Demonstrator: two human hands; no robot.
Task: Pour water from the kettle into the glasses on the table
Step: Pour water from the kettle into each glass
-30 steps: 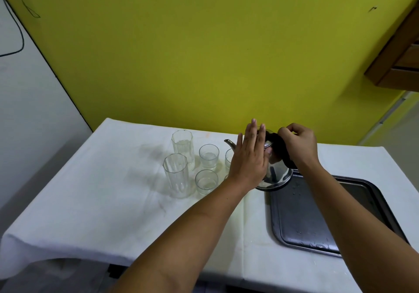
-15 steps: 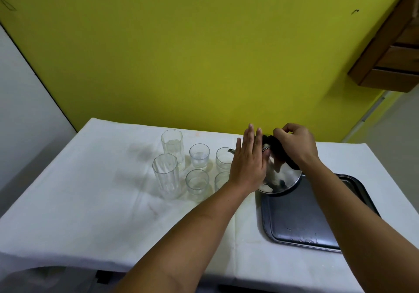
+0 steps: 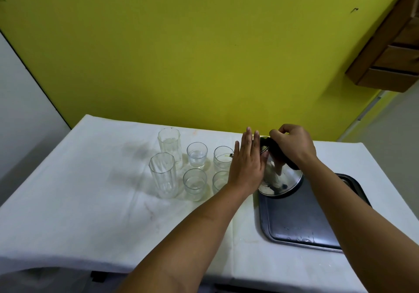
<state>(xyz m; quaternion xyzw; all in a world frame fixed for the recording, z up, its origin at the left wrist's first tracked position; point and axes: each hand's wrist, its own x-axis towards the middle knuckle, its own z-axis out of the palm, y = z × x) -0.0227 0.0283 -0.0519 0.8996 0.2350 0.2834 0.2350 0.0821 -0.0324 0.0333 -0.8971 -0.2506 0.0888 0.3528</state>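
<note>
A shiny steel kettle [image 3: 282, 179] is tilted to the left, its base over the far left corner of a dark tray [image 3: 294, 220]. My right hand [image 3: 292, 144] is closed around its black handle. My left hand [image 3: 248, 161] lies flat, fingers together, against the kettle's lid and left side. The spout tip [image 3: 231, 155] pokes out over the rim of the back right small glass [image 3: 221, 157]. Two tall glasses [image 3: 163, 174] and several small glasses [image 3: 195, 184] stand grouped left of the kettle; the front right one is partly hidden by my left wrist.
The table [image 3: 79, 202] wears a white cloth and backs onto a yellow-green wall. A wooden cabinet [image 3: 390, 50] hangs at the upper right. A grey wall runs along the left side.
The kettle has moved slightly left with both hands and its spout now sits over the back right small glass. My head view has shifted, so the table appears further right.
</note>
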